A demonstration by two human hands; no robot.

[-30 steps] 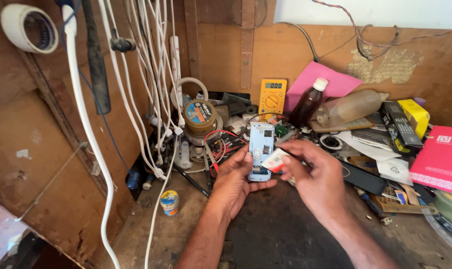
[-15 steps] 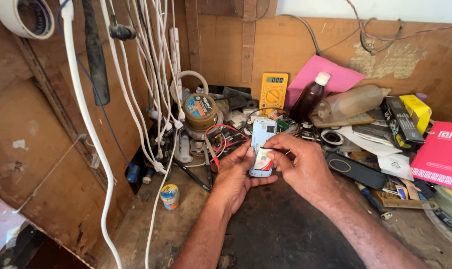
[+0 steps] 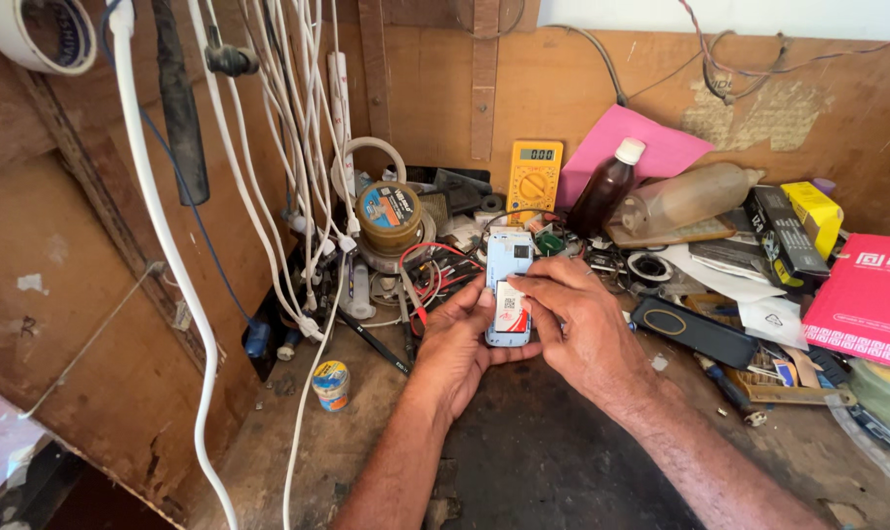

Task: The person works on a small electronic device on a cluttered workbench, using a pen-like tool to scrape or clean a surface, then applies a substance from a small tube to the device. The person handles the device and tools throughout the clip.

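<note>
A: L hand?
B: Cupped under a small pale-blue slab-shaped handset, back side up. Fingers curled along its left edge, palm beneath. Closed round it, firm hold.

A: R hand?
B: Over the handset from the right. Thumb and fingertips pressed together on a flat white-and-red labelled cell lying in the handset's lower half. Pinch tight, no gap showing.

A: Where's the handset?
B: Held just above the dark worn wooden bench top, near centre, upright-ish, top end pointing away from the person.

A: Around it?
B: Red and black wire tangle just left. Yellow digital multimeter behind, against the back board. Brown bottle w/ white cap beside that. Black oblong case to the right, apart from R hand.
</note>
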